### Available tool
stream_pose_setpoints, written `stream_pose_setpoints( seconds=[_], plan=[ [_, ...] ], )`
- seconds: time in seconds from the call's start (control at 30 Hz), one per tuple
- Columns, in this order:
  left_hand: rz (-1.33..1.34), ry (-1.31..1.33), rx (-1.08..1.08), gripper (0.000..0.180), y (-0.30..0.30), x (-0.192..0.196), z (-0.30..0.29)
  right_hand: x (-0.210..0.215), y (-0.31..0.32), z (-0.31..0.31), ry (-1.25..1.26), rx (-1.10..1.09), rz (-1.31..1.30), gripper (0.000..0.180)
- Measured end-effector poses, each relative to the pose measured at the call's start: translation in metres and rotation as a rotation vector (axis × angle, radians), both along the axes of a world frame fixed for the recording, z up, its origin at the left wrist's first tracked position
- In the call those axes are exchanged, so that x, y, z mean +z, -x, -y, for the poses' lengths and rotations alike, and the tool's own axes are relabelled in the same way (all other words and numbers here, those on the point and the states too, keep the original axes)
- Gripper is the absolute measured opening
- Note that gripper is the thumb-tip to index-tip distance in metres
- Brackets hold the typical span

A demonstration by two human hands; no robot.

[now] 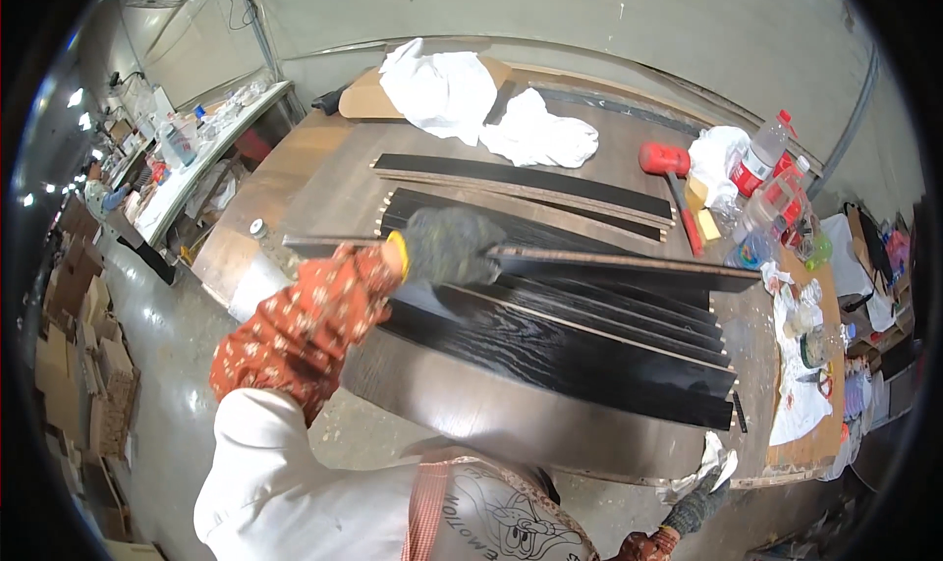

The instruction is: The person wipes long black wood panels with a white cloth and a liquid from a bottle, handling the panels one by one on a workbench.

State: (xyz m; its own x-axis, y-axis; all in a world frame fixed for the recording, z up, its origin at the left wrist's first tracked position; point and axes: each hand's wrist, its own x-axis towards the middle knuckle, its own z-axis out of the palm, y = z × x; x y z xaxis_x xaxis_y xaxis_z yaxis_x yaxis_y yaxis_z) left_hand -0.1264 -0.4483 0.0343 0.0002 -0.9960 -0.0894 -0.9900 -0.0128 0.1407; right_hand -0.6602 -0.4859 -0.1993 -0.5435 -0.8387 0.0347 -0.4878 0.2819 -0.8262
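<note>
My left hand [450, 247], in a dark grey knit glove with a yellow cuff, is closed on a long black board [638, 269]. That board is tilted, its bare brown edge facing up, above a row of black boards [550, 335] lying side by side. Small pegs stick out of the ends of several boards. Down at the table's near right edge, my right hand [695, 507], in a grey glove, grips a crumpled white rag [709, 463]. Two more black boards [530, 183] lie farther back on the table.
White cloths [442, 89] are heaped at the table's far side. A red mallet [666, 160], a yellow sponge [707, 225] and plastic bottles [761, 156] stand or lie at the right. Another person [123, 217] is by a bench at far left. Cardboard [74, 364] is stacked on the left floor.
</note>
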Motion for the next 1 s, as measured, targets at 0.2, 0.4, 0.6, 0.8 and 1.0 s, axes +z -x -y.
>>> stream_pose_setpoints(
  seconds=[0.2, 0.4, 0.6, 0.8, 1.0],
  plan=[
    [-0.104, -0.068, -0.008, 0.05, -0.096, 0.002, 0.112, -0.003, -0.031, -0.022, -0.042, -0.088, -0.159, 0.047],
    [-0.366, -0.218, -0.031, 0.041, -0.17, -0.042, 0.192, -0.004, -0.073, -0.038, -0.088, -0.083, -0.465, 0.043],
    [-0.401, -0.2, 0.021, 0.059, -0.178, -0.09, 0.225, 0.01, -0.101, -0.037, -0.016, -0.161, -0.551, 0.038],
    [0.02, 0.117, -0.262, 0.072, -0.137, -0.102, 0.223, -0.001, -0.101, -0.04, -0.091, -0.191, -0.726, 0.043],
    [0.138, 0.069, -0.193, 0.095, -0.112, -0.136, 0.22, -0.005, -0.101, -0.039, -0.06, -0.203, -0.74, 0.043]
  ],
)
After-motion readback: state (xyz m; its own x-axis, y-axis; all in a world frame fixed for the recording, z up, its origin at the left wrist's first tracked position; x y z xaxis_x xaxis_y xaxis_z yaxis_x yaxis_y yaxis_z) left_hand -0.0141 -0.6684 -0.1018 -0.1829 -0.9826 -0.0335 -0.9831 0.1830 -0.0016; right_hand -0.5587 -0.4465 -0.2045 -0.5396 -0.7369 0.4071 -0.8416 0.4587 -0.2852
